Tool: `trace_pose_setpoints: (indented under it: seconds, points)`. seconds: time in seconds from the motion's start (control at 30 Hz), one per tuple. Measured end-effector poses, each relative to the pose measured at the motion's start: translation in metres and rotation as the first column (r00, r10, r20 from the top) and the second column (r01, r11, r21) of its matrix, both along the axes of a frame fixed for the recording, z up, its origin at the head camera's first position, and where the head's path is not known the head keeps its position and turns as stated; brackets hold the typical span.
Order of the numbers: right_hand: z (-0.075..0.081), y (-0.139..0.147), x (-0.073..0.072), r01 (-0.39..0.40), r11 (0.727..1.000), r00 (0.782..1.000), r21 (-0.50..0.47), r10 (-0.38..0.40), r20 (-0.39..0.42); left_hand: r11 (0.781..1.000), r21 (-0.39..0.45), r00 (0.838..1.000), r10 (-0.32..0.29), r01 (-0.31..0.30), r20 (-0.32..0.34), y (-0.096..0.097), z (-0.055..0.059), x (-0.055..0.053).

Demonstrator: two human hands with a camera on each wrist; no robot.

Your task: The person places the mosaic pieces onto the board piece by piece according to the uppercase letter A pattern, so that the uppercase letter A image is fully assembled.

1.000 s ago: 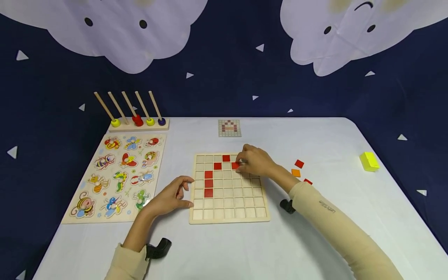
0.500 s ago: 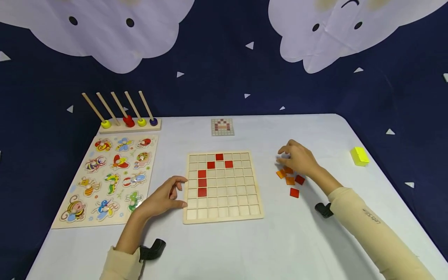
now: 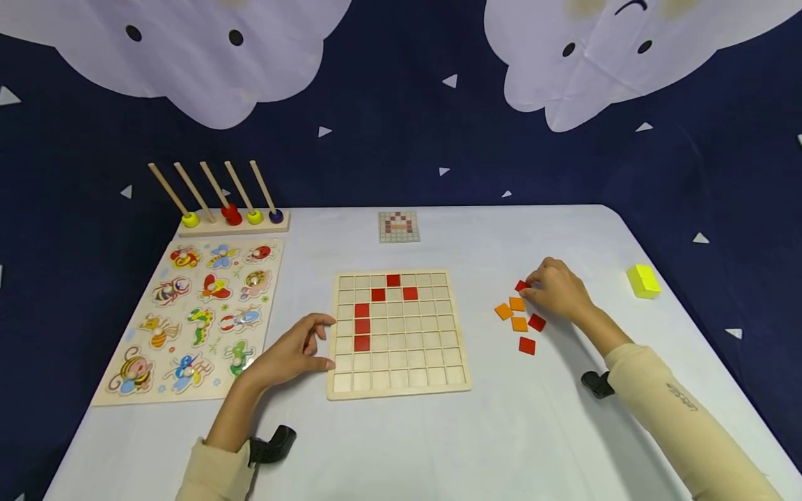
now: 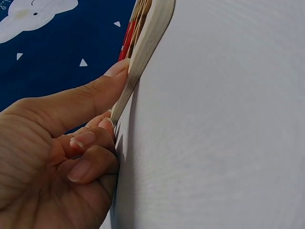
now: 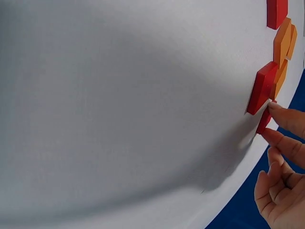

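My right hand (image 3: 555,289) is at the right side of the table, thumb and fingertip pinching a red square tile (image 3: 521,286). In the right wrist view, that red tile (image 5: 265,121) shows between thumb and finger, low over the cloth. My left hand (image 3: 293,356) rests its thumb and index fingertips against the left edge of a wooden grid board (image 3: 407,394); the left wrist view shows the thumb touching the board's side (image 4: 143,52). Several red tiles (image 3: 362,325) lie in the board's cells, in a column and a small peak.
Orange tiles (image 3: 519,324) and more red tiles (image 3: 527,345) lie right of the board. A small pattern card (image 3: 398,227) is behind it. At left are an insect puzzle board (image 3: 188,320) and a peg stand (image 3: 234,227). A yellow block (image 3: 644,281) sits far right.
My right hand has left the board, where a red tile now sits in the cell it covered, and moved right to the loose tiles, pinching another red one. My left hand stays at the board's edge.
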State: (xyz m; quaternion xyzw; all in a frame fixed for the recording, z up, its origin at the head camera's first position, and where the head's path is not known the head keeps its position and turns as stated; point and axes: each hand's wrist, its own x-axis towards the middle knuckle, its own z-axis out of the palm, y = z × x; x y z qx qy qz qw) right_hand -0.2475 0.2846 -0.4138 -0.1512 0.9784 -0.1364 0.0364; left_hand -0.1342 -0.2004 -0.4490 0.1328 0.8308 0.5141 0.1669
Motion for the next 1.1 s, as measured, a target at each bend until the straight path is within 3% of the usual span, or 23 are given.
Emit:
trace_pose_setpoints:
  seconds: [0.4,0.77,1.1]
  points:
    - [-0.003,0.0,0.004,0.024,0.997,0.999,-0.067,-0.026,-0.029,1.0,-0.013,1.0,-0.002,0.002,0.007,0.003,0.0,-0.003]
    - [0.005,-0.053,0.012,-0.112,0.987,0.992,-0.112,0.104,-0.073,1.0,-0.008,1.0,0.007,-0.007,0.019,0.001,0.0,-0.001]
    - [-0.003,-0.103,0.017,-0.26,0.958,0.962,-0.122,0.245,-0.121,1.0,0.006,1.0,0.01,-0.01,0.011,0.002,0.003,0.001]
